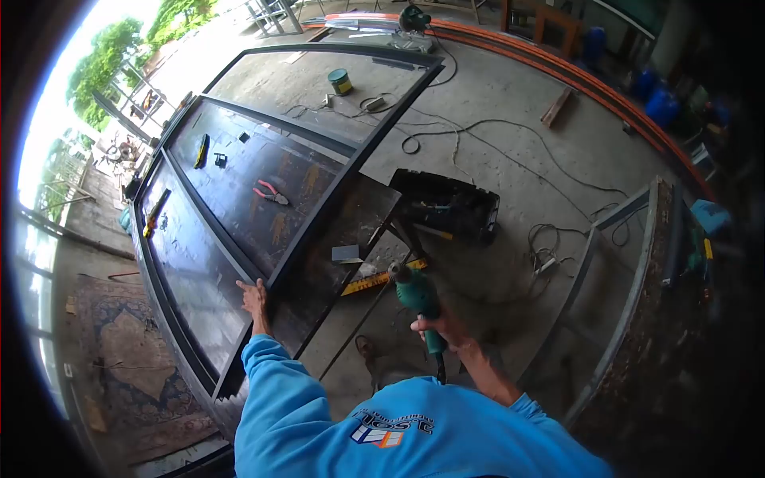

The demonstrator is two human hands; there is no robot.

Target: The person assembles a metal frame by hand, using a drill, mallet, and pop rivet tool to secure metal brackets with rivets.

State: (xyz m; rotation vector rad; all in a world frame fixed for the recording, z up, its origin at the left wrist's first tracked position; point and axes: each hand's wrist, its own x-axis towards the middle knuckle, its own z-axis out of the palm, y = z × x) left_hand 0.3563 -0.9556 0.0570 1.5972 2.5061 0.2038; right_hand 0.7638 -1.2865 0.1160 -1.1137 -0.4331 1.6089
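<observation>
A dark metal frame with crossbars lies over a dark sheet-topped table. My left hand rests on the junction of its bars, fingers stretched out and apart. Wrapped round the handle of a green corded power drill, my right hand holds it beside the table edge, its chuck pointing away from me. I cannot make out a bit in the chuck. On the sheet inside the frame lie red-handled pliers, a yellow-and-black tool and small black pieces.
An open black toolbox stands on the floor beyond the table. A yellow level lies below the table edge. Cables trail over the concrete. A green tin stands farther back, and another metal frame is at the right.
</observation>
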